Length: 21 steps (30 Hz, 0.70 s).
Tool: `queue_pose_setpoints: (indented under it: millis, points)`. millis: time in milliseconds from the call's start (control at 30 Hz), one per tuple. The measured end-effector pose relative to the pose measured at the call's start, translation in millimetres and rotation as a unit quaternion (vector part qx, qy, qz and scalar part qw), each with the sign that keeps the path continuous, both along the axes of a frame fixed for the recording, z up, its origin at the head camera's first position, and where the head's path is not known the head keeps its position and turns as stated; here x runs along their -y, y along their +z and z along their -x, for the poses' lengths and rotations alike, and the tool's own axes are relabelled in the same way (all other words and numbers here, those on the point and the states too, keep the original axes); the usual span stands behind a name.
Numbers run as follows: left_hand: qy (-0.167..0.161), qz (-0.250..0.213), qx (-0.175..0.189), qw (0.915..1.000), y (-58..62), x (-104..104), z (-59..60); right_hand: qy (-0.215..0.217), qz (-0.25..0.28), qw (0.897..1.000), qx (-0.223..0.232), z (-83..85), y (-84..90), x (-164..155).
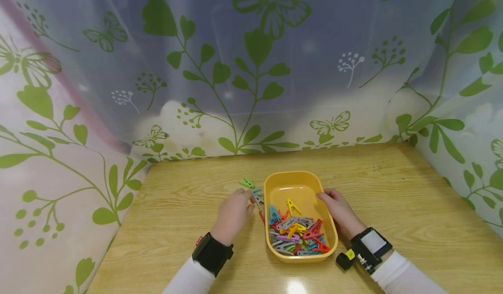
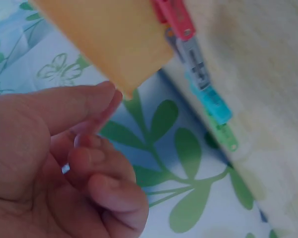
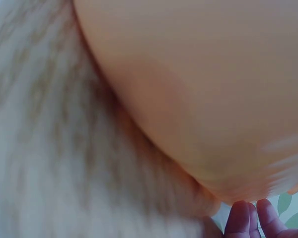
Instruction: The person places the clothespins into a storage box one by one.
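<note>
A yellow tray [image 1: 300, 181] stands mid-table with several coloured clothes pegs [image 1: 296, 233] heaped in its near end. Left of its rim, a green peg [image 1: 246, 183], a blue peg [image 1: 256, 192], a grey peg [image 1: 258, 202] and a red peg [image 1: 261, 217] lie in a row on the table. My left hand [image 1: 237, 209] hovers beside that row, fingers loosely curled and holding nothing [image 2: 97, 168]. The left wrist view shows the same red peg [image 2: 176, 17], grey peg [image 2: 192, 55], blue peg [image 2: 212, 102] and green peg [image 2: 227, 136]. My right hand [image 1: 334, 206] grips the tray's right rim, its fingertips [image 3: 246, 220] beneath the tray wall [image 3: 198, 84].
The wooden table [image 1: 393, 189] is fenced by a leaf-and-butterfly printed curtain [image 1: 251, 67] at the back and on both sides. Bare tabletop stretches to the left and right of the tray. Black wrist straps sit on both arms.
</note>
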<state>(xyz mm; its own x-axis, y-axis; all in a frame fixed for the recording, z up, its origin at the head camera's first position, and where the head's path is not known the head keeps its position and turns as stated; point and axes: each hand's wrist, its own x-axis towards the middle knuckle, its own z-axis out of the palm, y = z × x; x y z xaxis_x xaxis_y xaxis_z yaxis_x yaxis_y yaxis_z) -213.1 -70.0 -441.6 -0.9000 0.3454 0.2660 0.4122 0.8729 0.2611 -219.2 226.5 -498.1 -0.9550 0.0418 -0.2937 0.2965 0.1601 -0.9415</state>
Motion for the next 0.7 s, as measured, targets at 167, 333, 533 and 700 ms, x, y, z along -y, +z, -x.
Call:
queue_pose_setpoints:
  millis: [167, 333, 533, 700]
  points:
    - [-0.05, 0.027, 0.025, 0.9981, -13.8, 0, 6.2, -0.002, -0.003, 1.0, 0.0, 0.3, -0.8, 0]
    - [-0.09, 0.036, 0.038, 0.9946, -23.3, -1, 9.8, -0.003, 0.003, 1.0, 0.003, 0.9, -2.1, 0]
    - [-0.099, 0.049, 0.058, 0.9922, -29.5, -2, 12.2, -0.001, 0.005, 1.0, 0.001, 1.0, -2.9, 0]
    - [-0.108, 0.049, 0.052, 0.9916, -29.8, -3, 11.9, 0.0, 0.005, 1.0, 0.001, 1.6, -2.8, 0]
